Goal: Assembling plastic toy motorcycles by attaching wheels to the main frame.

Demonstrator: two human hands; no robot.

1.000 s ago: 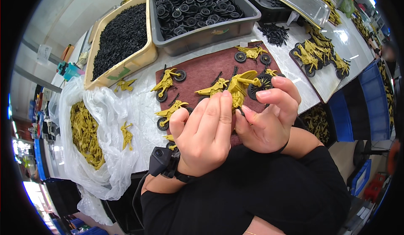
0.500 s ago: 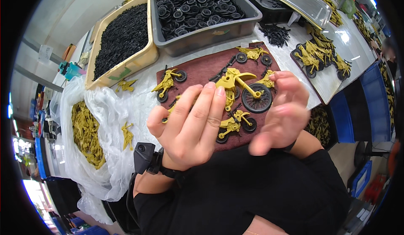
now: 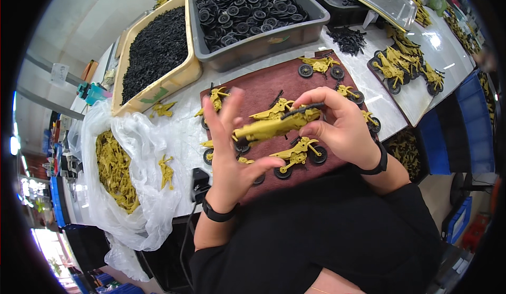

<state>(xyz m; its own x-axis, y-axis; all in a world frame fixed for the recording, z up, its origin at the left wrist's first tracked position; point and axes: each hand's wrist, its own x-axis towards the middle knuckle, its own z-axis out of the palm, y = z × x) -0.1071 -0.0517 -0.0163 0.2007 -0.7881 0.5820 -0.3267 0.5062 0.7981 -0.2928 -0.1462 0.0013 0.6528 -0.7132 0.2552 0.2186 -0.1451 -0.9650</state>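
A yellow toy motorcycle point(image 3: 271, 129) with a black wheel hangs over the maroon mat point(image 3: 253, 86), turned so its narrow edge faces up. Thumb and fingers of my right hand point(image 3: 348, 130) pinch it at the wheel end. My left hand point(image 3: 229, 157) is open at the other end, fingers raised and spread, thumb stretched out beneath the toy; whether it touches the toy is unclear. Several more yellow toy motorcycles lie on the mat around my hands, among them one with two black wheels point(image 3: 296, 156) just below the held one.
Beyond the mat stand a grey tub of black wheels point(image 3: 263, 49) and a cream tub of small black parts point(image 3: 192, 70). At left is a clear plastic bag point(image 3: 158, 215) of yellow parts. A board point(image 3: 416, 107) at right carries more toy motorcycles beside loose black pieces point(image 3: 348, 41).
The toy motorcycle has passed from my left hand to my right and been tipped over. My left hand has let go and spread its fingers; my right hand has closed on the wheel end.
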